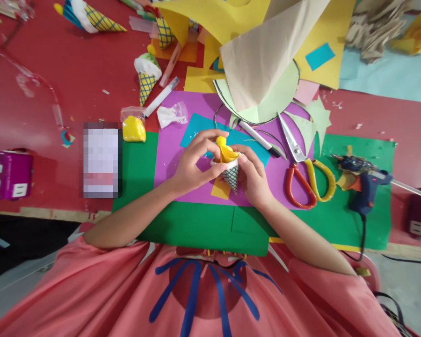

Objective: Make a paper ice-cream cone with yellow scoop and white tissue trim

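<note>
Between my hands is a small craft ice-cream cone (pixel 230 175), its pointed end down, patterned with blue crisscross lines. A white band rings its top, with yellow clay-like material and a yellow ball above. My left hand (pixel 200 161) pinches the top, thumb along the white band and fingers by the yellow part. On the other side, my right hand (pixel 254 175) grips the rim with its thumb, the fingers curled behind and partly hidden. Under the cone lie a small orange paper piece (pixel 220 189) and a purple sheet (pixel 185 192).
Scissors (pixel 296 161) and a blue glue gun (pixel 366 187) lie to the right on a green sheet (pixel 203 229). A marker (pixel 259 138) lies beyond my hands. Left are a yellow clay packet (pixel 134 128) and a finished cone (pixel 148 77). Large paper pieces (pixel 266 61) cover the back.
</note>
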Tool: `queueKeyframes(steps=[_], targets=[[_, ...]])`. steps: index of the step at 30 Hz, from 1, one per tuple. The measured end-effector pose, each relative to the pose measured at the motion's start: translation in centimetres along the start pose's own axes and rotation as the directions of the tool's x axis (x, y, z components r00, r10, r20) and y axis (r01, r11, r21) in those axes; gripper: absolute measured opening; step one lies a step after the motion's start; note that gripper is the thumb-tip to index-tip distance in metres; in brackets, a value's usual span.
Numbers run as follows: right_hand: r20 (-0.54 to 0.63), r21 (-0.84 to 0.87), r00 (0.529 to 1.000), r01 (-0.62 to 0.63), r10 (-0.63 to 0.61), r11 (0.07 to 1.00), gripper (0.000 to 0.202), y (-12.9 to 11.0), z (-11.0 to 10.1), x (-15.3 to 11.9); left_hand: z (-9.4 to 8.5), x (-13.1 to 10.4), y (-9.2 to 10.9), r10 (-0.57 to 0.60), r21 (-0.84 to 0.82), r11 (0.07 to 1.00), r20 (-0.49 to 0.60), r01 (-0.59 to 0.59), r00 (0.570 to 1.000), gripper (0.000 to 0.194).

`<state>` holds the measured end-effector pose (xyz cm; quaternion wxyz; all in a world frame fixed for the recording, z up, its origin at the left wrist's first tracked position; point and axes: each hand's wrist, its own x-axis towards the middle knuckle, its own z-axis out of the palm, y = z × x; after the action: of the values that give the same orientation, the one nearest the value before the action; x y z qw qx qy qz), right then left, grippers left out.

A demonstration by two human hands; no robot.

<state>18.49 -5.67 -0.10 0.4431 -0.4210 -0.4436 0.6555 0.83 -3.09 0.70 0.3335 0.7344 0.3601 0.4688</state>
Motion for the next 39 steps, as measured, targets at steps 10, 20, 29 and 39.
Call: queueKeyframes(steps=[10,20,29,39], targets=[[-0.054,-0.089,0.991,0.119,-0.124,0.989,0.035,-0.8,0.5,-0.3,0.2,0.0,0.1,-0.063,-0.018,0.998,0.125,0.066,0.99,0.034],[-0.039,-0.032,0.999,-0.029,0.028,0.999,0.048,-1.0,0.8,-0.2,0.2,0.3,0.3,-0.178,-0.037,0.983,0.089,0.182,0.98,0.021],[0.033,0.007,0.984,-0.173,0.173,0.985,0.05,-1.6,1.0,-0.4,0.5,0.1,0.7,-0.195,0.019,0.981,0.06,0.195,0.979,0.028],[0.038,-0.073,0.99,-0.131,0.134,0.989,0.045,-1.1,0.7,-0.5,0.6,0.2,0.8,-0.154,0.034,0.988,0.02,0.154,0.988,0.023]])
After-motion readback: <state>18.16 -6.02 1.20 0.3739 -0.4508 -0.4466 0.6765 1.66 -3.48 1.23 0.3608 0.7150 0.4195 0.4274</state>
